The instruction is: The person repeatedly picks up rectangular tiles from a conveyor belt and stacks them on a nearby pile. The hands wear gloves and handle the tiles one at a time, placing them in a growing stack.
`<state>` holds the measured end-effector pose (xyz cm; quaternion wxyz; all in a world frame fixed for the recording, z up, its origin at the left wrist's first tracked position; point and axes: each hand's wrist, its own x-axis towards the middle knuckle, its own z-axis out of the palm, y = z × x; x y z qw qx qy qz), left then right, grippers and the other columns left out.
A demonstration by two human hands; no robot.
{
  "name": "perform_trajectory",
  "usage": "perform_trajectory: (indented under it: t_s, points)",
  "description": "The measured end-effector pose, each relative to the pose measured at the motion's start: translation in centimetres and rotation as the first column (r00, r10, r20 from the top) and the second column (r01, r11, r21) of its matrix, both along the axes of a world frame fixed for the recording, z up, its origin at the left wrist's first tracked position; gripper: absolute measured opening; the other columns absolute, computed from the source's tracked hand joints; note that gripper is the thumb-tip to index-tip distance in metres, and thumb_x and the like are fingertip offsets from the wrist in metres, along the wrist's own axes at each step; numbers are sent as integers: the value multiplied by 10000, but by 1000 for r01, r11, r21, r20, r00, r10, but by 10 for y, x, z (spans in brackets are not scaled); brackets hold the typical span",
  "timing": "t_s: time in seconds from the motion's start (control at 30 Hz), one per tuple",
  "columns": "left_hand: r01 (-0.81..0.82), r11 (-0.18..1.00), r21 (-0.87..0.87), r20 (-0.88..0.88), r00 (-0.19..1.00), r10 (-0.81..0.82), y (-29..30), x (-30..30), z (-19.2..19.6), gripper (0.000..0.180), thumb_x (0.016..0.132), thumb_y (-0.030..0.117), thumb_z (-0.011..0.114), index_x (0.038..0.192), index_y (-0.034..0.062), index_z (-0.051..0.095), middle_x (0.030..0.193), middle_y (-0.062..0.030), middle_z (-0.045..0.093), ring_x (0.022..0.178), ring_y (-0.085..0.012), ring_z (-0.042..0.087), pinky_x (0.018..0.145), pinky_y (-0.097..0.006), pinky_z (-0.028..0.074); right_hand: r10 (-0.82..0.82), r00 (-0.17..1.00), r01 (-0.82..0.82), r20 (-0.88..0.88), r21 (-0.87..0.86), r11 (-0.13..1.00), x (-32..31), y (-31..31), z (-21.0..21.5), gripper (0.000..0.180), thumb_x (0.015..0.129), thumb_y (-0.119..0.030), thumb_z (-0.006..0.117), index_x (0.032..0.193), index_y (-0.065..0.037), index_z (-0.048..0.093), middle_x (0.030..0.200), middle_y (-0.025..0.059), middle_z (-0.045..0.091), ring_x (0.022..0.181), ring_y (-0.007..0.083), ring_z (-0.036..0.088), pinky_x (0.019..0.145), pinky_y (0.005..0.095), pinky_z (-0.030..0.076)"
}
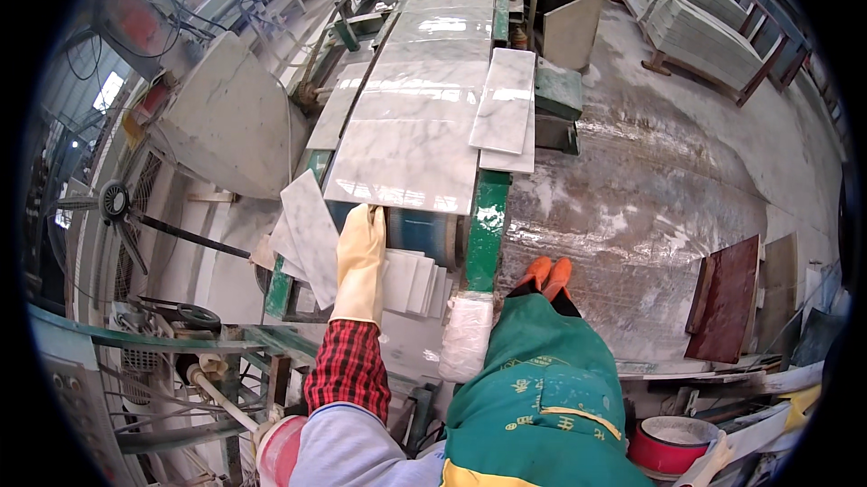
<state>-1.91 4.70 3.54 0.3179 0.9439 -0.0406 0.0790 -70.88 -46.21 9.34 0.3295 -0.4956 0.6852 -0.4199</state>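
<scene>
fingers of your left hand (361, 248), in a cream glove, lie pressed together at the near edge of the end slab (406, 166); whether the thumb pinches it from below is hidden, so you cannot tell. that slab is marbled white and glossy, flat at the near end of the belt line, with more slabs (442, 31) in a row beyond it. under its near edge shows a blue roller (420, 236), just right of your glove. your forearm wears a red and black checked sleeve (350, 365).

on the right of the line, a narrow slab (504, 98) lies on another, partly covering it. to the left of your glove, a tilted slab (309, 234) leans beside the green frame (488, 229); below and right of the glove, small tiles (411, 281) lean in an overlapping row. a white wrapped bundle (466, 333) covers the frame's near end.

your right hand (716, 463) seems to be the cream glove at the lower right, near a red bucket (664, 453); you cannot tell how its fingers stand. your orange boots (551, 277) show past the green apron (542, 388), on the wet floor (623, 180).
</scene>
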Motion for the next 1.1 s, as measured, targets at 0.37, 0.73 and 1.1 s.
perform_trajectory:
  t_s: [0.37,0.73,1.1]
  points:
    - [-56,950,-307,-144,990,11,1,-8,-1,267,1030,254,559,1132,8,541,900,-105,677,771,-173,662,714,-291,544,-78,964,65,255,60,996,-21,0,38,416,864,-205,697,1252,-66,641,1140,97,651,1069,234,581,959,369,452]
    - [-477,798,369,158,878,452,20,-46,74,974,756,384,820,1529,66,322,1557,-249,342,1464,-384,290,1174,-469,287,127,991,-124,37,-72,990,83,-34,32,682,823,-333,760,1430,-137,518,1367,59,546,1297,236,443,1076,440,295]
    - [-428,879,212,-255,844,472,47,-56,65,992,792,486,762,1548,44,294,1614,-281,171,1510,-374,189,1220,-397,232,513,810,-521,284,-53,852,208,-25,-16,745,754,96,711,1453,23,464,1475,131,471,1335,251,468,1121,339,343]
